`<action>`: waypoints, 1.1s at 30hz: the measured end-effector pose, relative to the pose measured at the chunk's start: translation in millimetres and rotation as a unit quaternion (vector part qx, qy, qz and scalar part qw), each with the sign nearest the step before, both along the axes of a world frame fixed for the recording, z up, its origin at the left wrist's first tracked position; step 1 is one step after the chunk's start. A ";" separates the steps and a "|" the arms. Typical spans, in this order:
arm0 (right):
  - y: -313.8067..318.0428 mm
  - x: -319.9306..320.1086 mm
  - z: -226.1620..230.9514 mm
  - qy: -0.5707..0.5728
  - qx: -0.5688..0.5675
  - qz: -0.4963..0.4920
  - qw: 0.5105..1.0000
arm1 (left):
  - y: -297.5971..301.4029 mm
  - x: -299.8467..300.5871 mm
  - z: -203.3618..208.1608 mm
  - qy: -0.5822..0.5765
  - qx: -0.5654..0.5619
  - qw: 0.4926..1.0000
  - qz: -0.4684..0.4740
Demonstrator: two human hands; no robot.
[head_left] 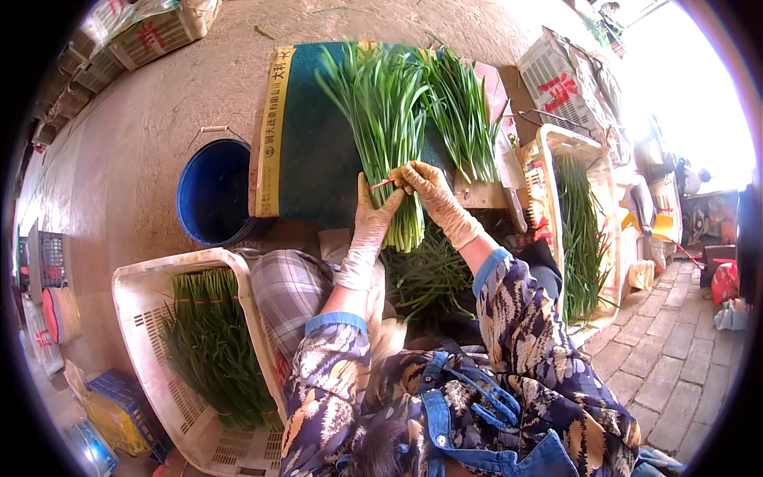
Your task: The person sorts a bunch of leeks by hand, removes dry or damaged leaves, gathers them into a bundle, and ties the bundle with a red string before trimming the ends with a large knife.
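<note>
A bundle of green chives (380, 119) lies over the front of a low work board with a dark green cover (310, 159), its pale cut ends toward me. Gloved in pale, stained material, my left hand (372, 221) is closed around the bundle's lower part from the left. A thin red band (383, 183) crosses the stalks there. My right hand (433, 199), gloved alike, pinches the band's right end at the bundle's right side. Beside the bundle, a loose heap of chives (465, 119) rests on the board. Just right of it lies a knife (509, 163), handle toward me.
On my left stand a blue bucket (208, 195) and a white crate (135, 318) holding banded chives (211, 350). Another white crate (547, 151) with long chives (579, 238) is at my right. More chives (429, 274) lie below the board, between my knees.
</note>
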State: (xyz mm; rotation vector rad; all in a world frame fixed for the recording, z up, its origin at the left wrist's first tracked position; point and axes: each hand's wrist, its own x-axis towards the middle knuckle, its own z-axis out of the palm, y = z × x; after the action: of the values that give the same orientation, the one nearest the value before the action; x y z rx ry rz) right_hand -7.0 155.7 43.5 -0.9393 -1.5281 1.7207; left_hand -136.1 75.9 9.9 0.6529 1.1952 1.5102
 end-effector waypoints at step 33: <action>-10.7 -22.6 -58.4 0.000 -0.065 -0.303 0.951 | 16.3 12.3 -18.1 0.214 -0.007 0.972 0.097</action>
State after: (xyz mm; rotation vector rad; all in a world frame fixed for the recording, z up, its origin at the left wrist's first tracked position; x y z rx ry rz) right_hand -29.6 145.0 -14.8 -1.3110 -0.9812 1.3738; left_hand -123.8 92.2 -8.3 0.9032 1.6337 1.5659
